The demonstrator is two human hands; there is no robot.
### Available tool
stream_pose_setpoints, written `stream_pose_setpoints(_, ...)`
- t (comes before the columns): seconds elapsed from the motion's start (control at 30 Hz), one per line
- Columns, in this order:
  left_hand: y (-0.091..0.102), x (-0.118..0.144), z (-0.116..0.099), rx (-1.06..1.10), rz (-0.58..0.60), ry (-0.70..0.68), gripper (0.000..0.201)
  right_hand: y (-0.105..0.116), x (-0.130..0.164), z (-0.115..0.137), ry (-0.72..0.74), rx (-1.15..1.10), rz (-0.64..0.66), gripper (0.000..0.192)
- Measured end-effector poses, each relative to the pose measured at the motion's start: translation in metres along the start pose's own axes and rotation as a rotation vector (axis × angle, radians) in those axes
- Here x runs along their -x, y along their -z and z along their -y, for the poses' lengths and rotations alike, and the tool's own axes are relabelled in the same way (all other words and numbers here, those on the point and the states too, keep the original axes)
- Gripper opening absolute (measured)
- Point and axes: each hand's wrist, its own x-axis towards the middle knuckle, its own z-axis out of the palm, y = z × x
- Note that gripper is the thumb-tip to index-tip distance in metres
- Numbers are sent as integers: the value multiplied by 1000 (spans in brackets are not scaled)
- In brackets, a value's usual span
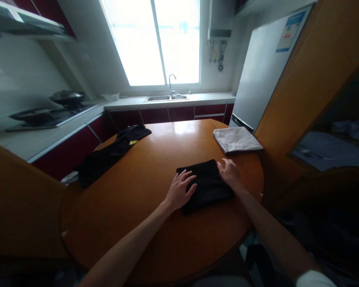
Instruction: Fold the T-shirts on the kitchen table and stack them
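Observation:
A black garment, folded into a flat rectangle, lies on the wooden table in front of me. My left hand rests at its left edge with the fingers spread. At the opposite edge, my right hand touches the cloth near its far right corner, fingers apart and slightly bent. Neither hand grips the fabric. Beyond my right hand sits a folded white cloth stack, with a dark layer showing at its bottom.
Another black garment with a yellow patch lies loosely along the table's left edge. Behind the table runs a counter with a sink. A stove with pans stands left, a fridge right. Wooden panels flank the table.

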Motion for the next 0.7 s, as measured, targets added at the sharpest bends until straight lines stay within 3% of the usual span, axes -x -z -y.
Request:
stream_pose_setpoints(0.17, -8, -1, 6, 13, 38, 9, 35, 12, -2, -11, -111, 8, 267, 31)
stream_pose_setpoints(0.57, -8, 1, 6, 34, 68, 28, 34, 33, -9, 0, -345, -565, 612, 21)
stream_pose_setpoints(0.7, -7, -1, 9, 100, 46, 30, 40, 37, -11, 2, -322, -714, 651, 13)
